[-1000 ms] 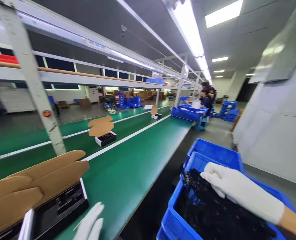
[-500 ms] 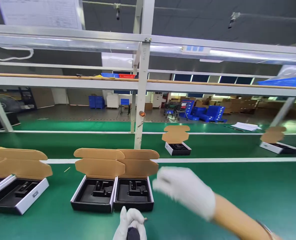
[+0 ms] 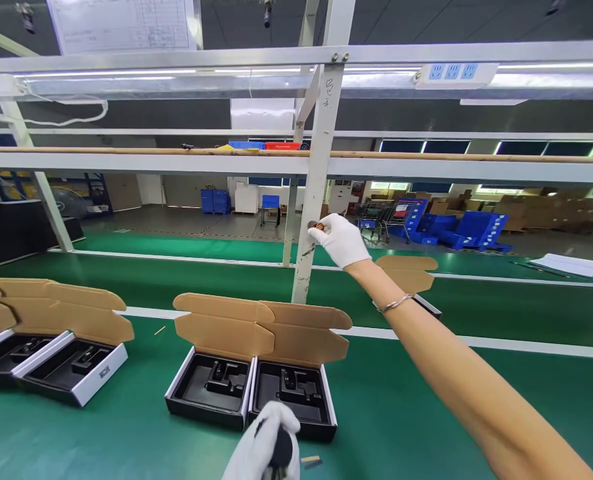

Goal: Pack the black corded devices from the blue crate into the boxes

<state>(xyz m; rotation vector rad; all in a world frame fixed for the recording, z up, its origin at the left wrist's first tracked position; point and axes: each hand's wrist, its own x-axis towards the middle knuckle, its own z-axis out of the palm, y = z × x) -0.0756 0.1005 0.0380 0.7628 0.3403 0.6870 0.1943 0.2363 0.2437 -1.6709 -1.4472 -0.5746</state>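
Note:
My right hand, in a white glove, reaches out to the white post. Its thumb and fingertips close on a small round orange-and-black piece at the post; whether that piece is still attached there I cannot tell. Low in the view, my left hand, also gloved, is wrapped round a dark rounded object, whose kind does not show. Just beyond it stand two open boxes side by side, the left box and the right box, each with a black tray insert and a raised brown lid.
More open boxes stand at the left on the green surface. Another open box is partly behind my right forearm. The white post rises beyond the middle boxes. Papers lie at the far right.
My right hand has moved up and forward from above the table to the round piece at the post. My left hand still holds the dark object. The view has shifted left.

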